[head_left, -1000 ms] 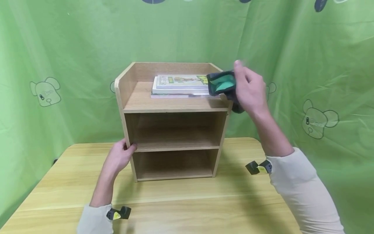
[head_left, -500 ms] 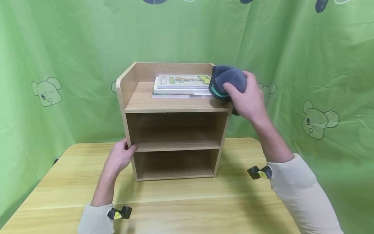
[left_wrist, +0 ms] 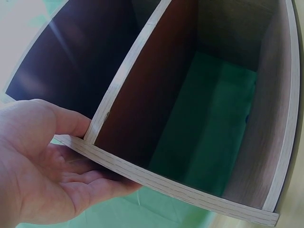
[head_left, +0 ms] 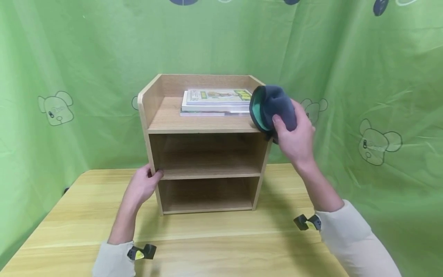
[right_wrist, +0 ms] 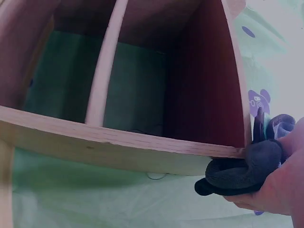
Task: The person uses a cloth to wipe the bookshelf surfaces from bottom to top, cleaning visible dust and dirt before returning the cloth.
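A small wooden shelf [head_left: 204,125] stands on the table, with two open compartments under its walled top. My left hand [head_left: 142,186] pinches the shelf's left side panel at the middle board; in the left wrist view the thumb [left_wrist: 71,122] lies on the inside and the fingers pass behind. A bunched cloth [head_left: 278,107], grey-blue outside and green inside with black edging, is in my right hand [head_left: 297,140]. It laps over the front upper part of the right side panel. In the right wrist view the cloth [right_wrist: 242,171] wraps round that panel's corner.
A short stack of books [head_left: 218,102] lies on the shelf's top, close to the cloth. The light wood table [head_left: 207,246] extends around the shelf's foot. Behind and beside it hangs a green curtain [head_left: 104,46] with printed bear heads.
My right hand has turned and lowered, bringing the cloth from above the right panel's top edge down and towards the front. My left hand keeps its grip on the shelf.
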Action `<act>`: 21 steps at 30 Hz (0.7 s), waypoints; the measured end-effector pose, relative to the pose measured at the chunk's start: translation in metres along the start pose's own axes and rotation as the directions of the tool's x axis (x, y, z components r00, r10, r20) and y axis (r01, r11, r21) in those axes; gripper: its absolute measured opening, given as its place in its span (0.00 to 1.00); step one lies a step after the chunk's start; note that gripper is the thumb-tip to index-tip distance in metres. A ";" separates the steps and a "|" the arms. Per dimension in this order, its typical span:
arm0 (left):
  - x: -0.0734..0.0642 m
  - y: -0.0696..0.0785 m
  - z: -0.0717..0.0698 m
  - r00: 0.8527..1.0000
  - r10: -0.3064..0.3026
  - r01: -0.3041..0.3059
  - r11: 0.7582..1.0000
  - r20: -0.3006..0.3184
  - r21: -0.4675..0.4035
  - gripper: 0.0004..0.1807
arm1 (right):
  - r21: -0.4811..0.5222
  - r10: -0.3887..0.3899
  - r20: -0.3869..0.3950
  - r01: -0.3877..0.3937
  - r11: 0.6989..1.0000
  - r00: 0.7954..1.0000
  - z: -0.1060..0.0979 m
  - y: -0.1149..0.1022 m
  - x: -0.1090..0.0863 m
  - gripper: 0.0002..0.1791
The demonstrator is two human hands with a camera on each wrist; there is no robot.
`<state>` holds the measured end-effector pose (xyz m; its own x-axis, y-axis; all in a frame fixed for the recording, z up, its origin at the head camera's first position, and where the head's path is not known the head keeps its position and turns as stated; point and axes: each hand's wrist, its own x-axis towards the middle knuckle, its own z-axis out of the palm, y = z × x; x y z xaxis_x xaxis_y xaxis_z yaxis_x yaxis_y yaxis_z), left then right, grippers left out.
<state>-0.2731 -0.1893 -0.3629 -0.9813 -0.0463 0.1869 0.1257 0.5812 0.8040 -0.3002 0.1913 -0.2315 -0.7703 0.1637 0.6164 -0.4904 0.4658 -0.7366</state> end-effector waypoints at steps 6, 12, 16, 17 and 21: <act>0.000 0.000 0.000 1.000 0.002 -0.002 1.000 -0.002 -0.009 0.12 | -0.016 -0.029 -0.039 0.028 0.999 0.999 -0.002 0.013 -0.012 0.29; 0.000 -0.001 0.000 1.000 -0.006 0.006 1.000 0.008 -0.013 0.12 | 0.007 -0.053 -0.119 0.054 0.998 0.991 -0.007 0.005 -0.011 0.34; 0.000 -0.001 0.000 1.000 -0.006 0.006 1.000 0.011 -0.019 0.12 | 0.063 -0.125 -0.227 0.143 0.988 0.966 -0.007 -0.005 -0.005 0.31; 0.000 0.000 0.000 1.000 -0.006 0.006 1.000 0.013 -0.019 0.12 | 0.064 -0.146 -0.247 0.167 0.984 0.958 -0.007 -0.008 -0.003 0.29; 0.000 -0.001 -0.001 1.000 -0.010 0.011 1.000 0.010 -0.015 0.12 | -0.006 -0.230 -0.258 0.237 0.972 0.938 -0.004 -0.015 0.001 0.25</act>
<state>-0.2729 -0.1906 -0.3627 -0.9839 -0.0443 0.1729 0.1175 0.5682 0.8144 -0.2918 0.1884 -0.2192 -0.5046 0.2707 0.8199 -0.6564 0.4965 -0.5679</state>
